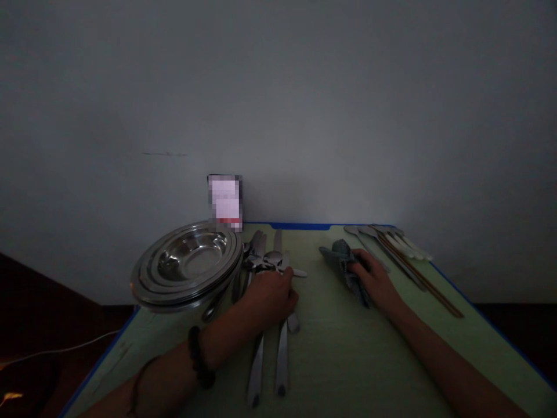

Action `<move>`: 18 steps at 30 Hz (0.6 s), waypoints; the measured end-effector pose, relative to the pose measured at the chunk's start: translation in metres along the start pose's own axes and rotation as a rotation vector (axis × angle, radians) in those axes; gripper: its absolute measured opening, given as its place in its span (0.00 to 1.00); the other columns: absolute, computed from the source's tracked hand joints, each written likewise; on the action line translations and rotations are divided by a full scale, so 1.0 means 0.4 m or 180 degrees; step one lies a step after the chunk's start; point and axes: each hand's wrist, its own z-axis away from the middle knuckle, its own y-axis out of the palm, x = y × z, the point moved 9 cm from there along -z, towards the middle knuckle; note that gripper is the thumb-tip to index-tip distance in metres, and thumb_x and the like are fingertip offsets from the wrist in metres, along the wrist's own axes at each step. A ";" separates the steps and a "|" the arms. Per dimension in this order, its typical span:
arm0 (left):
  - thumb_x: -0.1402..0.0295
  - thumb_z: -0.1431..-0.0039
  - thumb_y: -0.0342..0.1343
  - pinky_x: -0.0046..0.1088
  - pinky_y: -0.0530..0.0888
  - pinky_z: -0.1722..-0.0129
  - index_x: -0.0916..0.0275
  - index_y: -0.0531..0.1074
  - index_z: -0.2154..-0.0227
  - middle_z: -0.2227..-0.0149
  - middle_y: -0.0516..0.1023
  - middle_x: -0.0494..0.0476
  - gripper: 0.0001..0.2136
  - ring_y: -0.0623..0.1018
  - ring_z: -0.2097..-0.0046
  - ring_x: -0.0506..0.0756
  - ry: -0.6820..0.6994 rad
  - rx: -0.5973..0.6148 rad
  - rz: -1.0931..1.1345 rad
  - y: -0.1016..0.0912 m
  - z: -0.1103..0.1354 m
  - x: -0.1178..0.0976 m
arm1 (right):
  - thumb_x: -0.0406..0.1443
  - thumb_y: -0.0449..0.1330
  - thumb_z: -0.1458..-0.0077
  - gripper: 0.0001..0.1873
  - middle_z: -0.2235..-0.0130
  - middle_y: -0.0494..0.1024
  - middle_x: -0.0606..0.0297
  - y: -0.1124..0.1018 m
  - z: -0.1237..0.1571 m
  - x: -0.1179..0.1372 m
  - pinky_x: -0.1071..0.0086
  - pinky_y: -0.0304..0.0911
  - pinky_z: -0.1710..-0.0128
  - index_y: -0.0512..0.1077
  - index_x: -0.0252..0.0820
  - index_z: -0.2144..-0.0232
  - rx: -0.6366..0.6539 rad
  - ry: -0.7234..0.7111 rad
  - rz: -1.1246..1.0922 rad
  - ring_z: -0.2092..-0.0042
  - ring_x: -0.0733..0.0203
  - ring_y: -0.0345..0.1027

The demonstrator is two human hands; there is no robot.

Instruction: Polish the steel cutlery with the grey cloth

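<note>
Right of the plates (150, 274), the left hand (270, 296) covers cutlery (273, 257), grip unclear; the right hand (378, 283) clutches a cloth (342, 261), likely bunched for control.

No legible text, labels or numbers, lit screen (225, 200) pixelated beyond reading

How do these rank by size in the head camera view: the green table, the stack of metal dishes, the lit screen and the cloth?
1. Green table
2. Stack of metal dishes
3. Lit screen and cloth: too alike to rank; fingers partly cover the cloth.
</note>
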 end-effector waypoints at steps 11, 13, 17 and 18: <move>0.52 0.39 0.36 0.41 0.73 0.69 0.65 0.69 0.59 0.69 0.79 0.66 0.24 0.78 0.66 0.65 -0.0010 -0.0143 -0.0007 0.008 0.002 -0.009 | 0.40 0.53 0.54 0.12 0.69 0.73 0.66 0.010 -0.003 -0.007 0.66 0.59 0.64 0.69 0.42 0.66 0.0091 -0.0042 0.0021 0.66 0.58 0.66; 0.49 0.40 0.35 0.41 0.73 0.69 0.66 0.69 0.58 0.69 0.78 0.67 0.27 0.78 0.66 0.66 -0.0109 -0.0161 0.0053 0.002 0.003 -0.004 | 0.40 0.54 0.56 0.11 0.71 0.72 0.67 -0.004 -0.005 -0.011 0.67 0.59 0.64 0.69 0.42 0.69 -0.0078 0.0052 -0.0212 0.67 0.59 0.65; 0.51 0.40 0.38 0.40 0.73 0.68 0.67 0.68 0.58 0.68 0.78 0.66 0.24 0.78 0.65 0.65 -0.0237 -0.0019 0.0164 0.003 0.006 0.005 | 0.41 0.54 0.58 0.13 0.68 0.73 0.67 -0.036 -0.003 -0.058 0.67 0.59 0.62 0.68 0.43 0.68 -0.0643 0.0516 -0.1016 0.65 0.59 0.65; 0.54 0.40 0.39 0.39 0.73 0.68 0.67 0.68 0.58 0.68 0.78 0.65 0.21 0.78 0.65 0.64 -0.0250 0.0043 0.0170 0.005 0.006 0.008 | 0.42 0.54 0.59 0.15 0.67 0.73 0.67 -0.038 -0.002 -0.076 0.67 0.59 0.62 0.68 0.44 0.67 -0.0735 0.0688 -0.1182 0.64 0.59 0.65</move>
